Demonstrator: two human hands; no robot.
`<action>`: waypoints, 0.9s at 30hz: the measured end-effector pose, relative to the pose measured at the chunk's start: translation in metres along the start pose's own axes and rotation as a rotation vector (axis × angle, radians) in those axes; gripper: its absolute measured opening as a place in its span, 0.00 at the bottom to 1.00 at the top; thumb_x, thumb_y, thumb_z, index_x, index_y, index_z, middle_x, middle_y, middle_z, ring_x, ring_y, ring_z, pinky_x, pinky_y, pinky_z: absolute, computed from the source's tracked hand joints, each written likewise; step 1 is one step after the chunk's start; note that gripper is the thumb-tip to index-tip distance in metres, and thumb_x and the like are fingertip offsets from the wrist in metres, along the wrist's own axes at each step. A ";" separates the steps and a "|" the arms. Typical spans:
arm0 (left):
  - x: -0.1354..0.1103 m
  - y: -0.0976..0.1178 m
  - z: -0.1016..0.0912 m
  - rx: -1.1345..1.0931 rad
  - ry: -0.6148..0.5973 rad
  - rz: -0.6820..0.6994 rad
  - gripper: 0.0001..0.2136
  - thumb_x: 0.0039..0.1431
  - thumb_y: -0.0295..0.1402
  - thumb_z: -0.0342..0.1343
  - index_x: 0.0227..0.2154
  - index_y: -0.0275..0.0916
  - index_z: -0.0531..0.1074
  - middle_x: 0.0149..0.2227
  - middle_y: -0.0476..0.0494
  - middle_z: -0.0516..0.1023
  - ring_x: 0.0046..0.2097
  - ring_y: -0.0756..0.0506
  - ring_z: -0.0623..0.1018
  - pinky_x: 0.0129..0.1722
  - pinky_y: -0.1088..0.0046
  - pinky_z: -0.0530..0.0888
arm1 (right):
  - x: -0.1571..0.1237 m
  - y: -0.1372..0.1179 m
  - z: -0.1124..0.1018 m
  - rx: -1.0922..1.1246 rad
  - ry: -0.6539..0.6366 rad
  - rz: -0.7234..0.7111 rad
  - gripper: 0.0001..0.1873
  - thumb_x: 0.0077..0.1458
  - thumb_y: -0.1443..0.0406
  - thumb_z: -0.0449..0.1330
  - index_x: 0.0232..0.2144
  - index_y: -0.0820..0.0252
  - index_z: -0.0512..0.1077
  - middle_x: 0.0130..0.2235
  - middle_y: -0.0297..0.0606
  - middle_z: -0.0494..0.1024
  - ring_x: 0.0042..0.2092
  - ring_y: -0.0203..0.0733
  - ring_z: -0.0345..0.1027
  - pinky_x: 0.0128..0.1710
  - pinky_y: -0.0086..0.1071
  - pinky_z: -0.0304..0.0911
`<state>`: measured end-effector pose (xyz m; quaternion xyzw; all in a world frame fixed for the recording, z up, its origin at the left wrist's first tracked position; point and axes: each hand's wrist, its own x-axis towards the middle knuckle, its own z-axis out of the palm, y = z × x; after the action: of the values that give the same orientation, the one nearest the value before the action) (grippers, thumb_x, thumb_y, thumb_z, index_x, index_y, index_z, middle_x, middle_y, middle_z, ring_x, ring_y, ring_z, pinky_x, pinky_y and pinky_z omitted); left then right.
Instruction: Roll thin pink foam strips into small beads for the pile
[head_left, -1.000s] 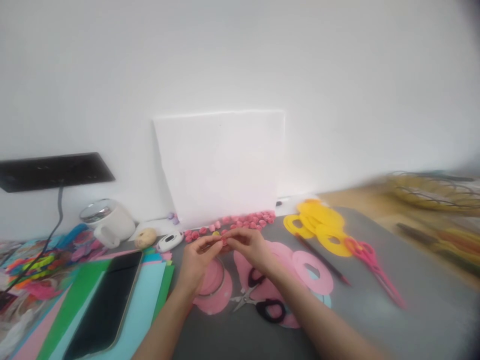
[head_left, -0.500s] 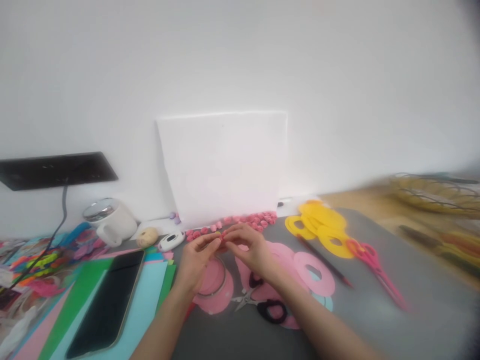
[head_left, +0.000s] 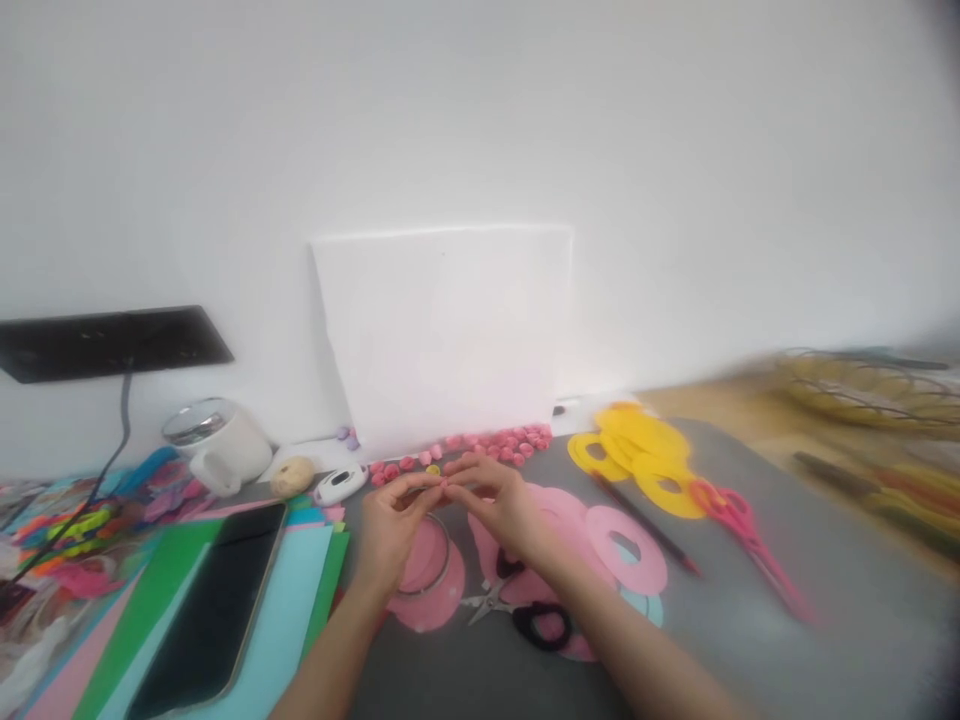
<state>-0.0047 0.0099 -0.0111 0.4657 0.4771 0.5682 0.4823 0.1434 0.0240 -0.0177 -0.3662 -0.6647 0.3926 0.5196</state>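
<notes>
Little has changed: our left hand (head_left: 391,522) and right hand (head_left: 501,508) stay pinched fingertip to fingertip on the small pink paper bit (head_left: 444,484), just beyond the black scissors (head_left: 517,612). We judge its shaping unfinished.

Bright, even light washes the picture; right side blurs, corners darken.
</notes>
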 end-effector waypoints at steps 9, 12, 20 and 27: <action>-0.002 -0.007 0.001 0.123 0.065 0.098 0.08 0.46 0.35 0.63 0.29 0.38 0.77 0.32 0.45 0.80 0.35 0.44 0.79 0.39 0.68 0.75 | -0.004 -0.007 0.008 0.029 0.144 -0.020 0.02 0.48 0.65 0.63 0.26 0.56 0.77 0.34 0.38 0.79 0.38 0.42 0.73 0.36 0.33 0.70; -0.001 -0.015 0.000 0.026 0.073 0.035 0.09 0.44 0.35 0.64 0.30 0.37 0.77 0.32 0.45 0.80 0.35 0.43 0.79 0.40 0.65 0.75 | -0.007 -0.008 0.011 -0.068 0.219 -0.142 0.03 0.49 0.67 0.61 0.26 0.56 0.76 0.31 0.38 0.79 0.37 0.42 0.73 0.36 0.33 0.70; -0.001 -0.007 0.006 -0.308 0.005 -0.089 0.11 0.37 0.33 0.68 0.27 0.36 0.76 0.30 0.46 0.80 0.34 0.46 0.78 0.37 0.71 0.76 | -0.008 -0.009 0.010 -0.268 0.206 -0.388 0.04 0.52 0.69 0.58 0.30 0.57 0.73 0.36 0.40 0.77 0.38 0.40 0.72 0.38 0.33 0.70; -0.003 0.007 0.006 -0.361 -0.095 -0.111 0.11 0.40 0.32 0.66 0.29 0.36 0.76 0.34 0.44 0.79 0.37 0.44 0.79 0.42 0.65 0.75 | -0.006 -0.014 0.011 -0.096 0.193 -0.126 0.08 0.48 0.67 0.61 0.35 0.57 0.69 0.33 0.35 0.77 0.33 0.38 0.73 0.36 0.33 0.71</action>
<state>0.0004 0.0068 -0.0040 0.3709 0.3688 0.5946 0.6106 0.1330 0.0110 -0.0091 -0.3841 -0.6515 0.2896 0.5866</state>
